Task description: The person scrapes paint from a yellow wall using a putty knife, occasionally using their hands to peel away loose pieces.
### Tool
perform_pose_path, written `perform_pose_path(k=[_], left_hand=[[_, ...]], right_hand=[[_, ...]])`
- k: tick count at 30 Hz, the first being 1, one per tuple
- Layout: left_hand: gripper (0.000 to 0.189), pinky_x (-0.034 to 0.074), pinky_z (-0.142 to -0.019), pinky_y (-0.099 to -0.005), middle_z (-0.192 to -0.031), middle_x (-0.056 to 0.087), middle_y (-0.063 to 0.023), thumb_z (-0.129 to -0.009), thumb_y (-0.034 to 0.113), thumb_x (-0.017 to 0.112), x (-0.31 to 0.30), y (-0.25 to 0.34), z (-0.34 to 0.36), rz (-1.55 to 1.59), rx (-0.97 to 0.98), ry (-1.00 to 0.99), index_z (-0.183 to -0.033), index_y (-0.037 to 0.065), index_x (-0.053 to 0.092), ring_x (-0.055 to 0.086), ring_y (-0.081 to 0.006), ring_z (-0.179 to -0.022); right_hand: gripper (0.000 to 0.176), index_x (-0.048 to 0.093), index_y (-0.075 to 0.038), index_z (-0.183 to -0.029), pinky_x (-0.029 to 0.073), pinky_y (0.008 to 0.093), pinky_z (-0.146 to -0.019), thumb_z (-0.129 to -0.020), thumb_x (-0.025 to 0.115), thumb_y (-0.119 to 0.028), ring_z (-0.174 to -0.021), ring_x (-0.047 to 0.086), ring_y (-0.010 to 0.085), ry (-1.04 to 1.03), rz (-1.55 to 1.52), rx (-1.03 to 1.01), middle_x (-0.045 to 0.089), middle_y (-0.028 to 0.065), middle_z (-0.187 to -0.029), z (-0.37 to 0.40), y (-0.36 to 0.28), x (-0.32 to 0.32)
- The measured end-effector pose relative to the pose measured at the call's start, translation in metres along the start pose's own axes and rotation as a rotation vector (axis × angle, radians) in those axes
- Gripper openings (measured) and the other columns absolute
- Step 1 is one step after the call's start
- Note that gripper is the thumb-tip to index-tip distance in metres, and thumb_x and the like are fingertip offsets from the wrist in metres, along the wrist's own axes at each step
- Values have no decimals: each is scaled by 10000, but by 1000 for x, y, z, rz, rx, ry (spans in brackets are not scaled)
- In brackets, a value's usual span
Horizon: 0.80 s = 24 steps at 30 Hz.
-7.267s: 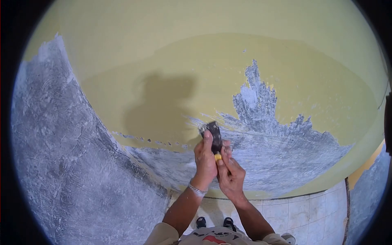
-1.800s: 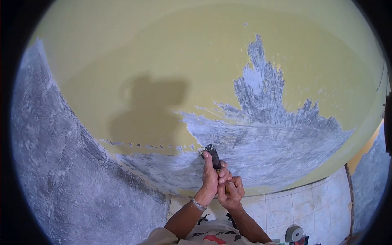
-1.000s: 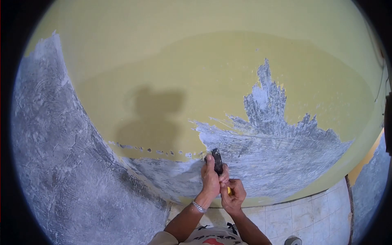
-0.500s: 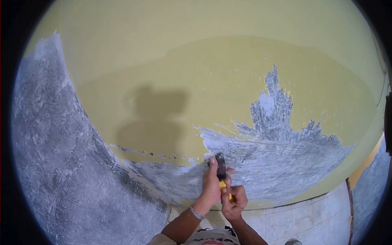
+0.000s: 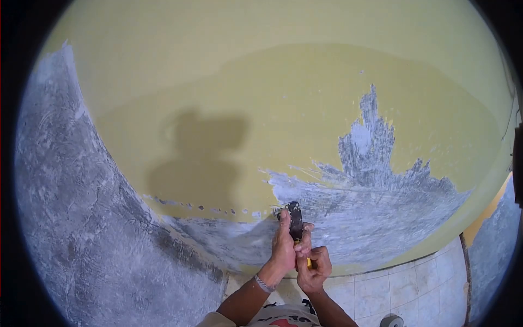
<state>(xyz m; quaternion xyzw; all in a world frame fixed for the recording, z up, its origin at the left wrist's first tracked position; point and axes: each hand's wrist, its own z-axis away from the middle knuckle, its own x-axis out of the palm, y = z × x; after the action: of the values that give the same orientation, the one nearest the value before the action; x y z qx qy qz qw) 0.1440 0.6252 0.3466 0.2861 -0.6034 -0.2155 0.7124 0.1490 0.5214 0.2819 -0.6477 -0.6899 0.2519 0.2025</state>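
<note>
Both hands grip one scraper (image 5: 296,220) with a dark, paint-flecked blade and a yellow handle. My left hand (image 5: 283,248) is closed around the upper part, its thumb lying along the blade's side. Lower down, my right hand (image 5: 315,268) is wrapped around the handle, and yellow shows between its fingers. The blade's end is against the wall (image 5: 207,131), at the border where yellow-green paint meets a stripped grey patch (image 5: 348,212). The fingers cover much of the handle.
Another stripped grey wall (image 5: 81,218) meets this one at the left corner. Pale floor tiles (image 5: 403,283) run along the wall's foot. A round grey object (image 5: 391,321) lies on them. An opening edge (image 5: 466,261) stands at the right.
The scraper's blade has shifted slightly upward along the paint border. My left-hand fingers now cover more of the yellow handle. The view has shifted a little, and more of the round floor object shows.
</note>
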Motion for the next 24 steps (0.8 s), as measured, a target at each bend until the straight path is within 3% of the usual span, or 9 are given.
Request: perform_pose_path(k=[3,6,8,11,14,16,19,22,24], left_hand=[[828,299,-416,-246,-460,372,9,-851,847,292,10,2,-1,0,28,99,-899,59,538,346,-117,-403],[885,336,-434,-244,-482,418,-19,-836,863,282,6,-1,-5,71,-7,128,-952,26,545,388,-129,-427],[924,371,-448,-268,-511,464,-45,-836,865,272,17,3,-1,65,-41,211,-933,-6,566,421,-149,-446],[915,378,-438,-314,-427,380,-19,-823,880,246,5,1,-3,-16,-2,45,-675,28,545,364,-164,-369],[926,394,-449,-294,-409,345,0,-825,876,269,-5,-5,0,27,-51,-25,-744,-1,553,319,-140,-341],[901,387,-447,-290,-404,314,15,-820,886,243,0,-5,1,7,-70,18,-633,45,508,297,-128,-344],[863,395,-456,-286,-394,296,20,-815,895,188,8,9,-4,-36,-6,-17,-469,126,368,297,-129,-344],[835,357,-419,-298,-390,267,15,-818,892,188,7,6,-2,-123,7,-62,-450,152,311,290,-150,-348],[831,354,-416,-297,-391,269,15,-824,885,195,13,18,-3,-112,28,-59,-450,153,313,290,-148,-347]], right_hand=[[115,569,8,-816,404,232,-535,-877,654,56,-623,503,91,7,-80,122,532,66,-818,4,2,-1],[132,597,-6,-800,415,292,-594,-810,714,54,-657,531,174,47,-152,319,553,84,-758,9,8,3],[140,589,-6,-797,408,292,-585,-811,715,53,-651,521,169,70,-185,312,541,78,-753,1,-6,6],[156,572,-6,-790,396,294,-566,-816,715,50,-639,503,162,78,-193,299,524,69,-747,3,-8,5],[166,560,-9,-784,385,298,-548,-813,713,51,-625,492,165,76,-183,324,517,69,-743,22,-6,-1],[170,557,-11,-782,379,299,-540,-806,712,55,-615,488,171,83,-197,338,515,72,-741,21,-3,-2],[225,486,-31,-758,391,230,-465,-875,654,63,-565,475,65,2,-35,155,467,16,-760,1,-3,1],[228,491,-27,-753,392,232,-482,-867,674,46,-579,481,67,33,40,51,474,25,-765,1,-7,3],[200,511,-20,-778,383,240,-490,-858,682,47,-593,477,78,36,-62,171,478,38,-764,8,-5,4]])
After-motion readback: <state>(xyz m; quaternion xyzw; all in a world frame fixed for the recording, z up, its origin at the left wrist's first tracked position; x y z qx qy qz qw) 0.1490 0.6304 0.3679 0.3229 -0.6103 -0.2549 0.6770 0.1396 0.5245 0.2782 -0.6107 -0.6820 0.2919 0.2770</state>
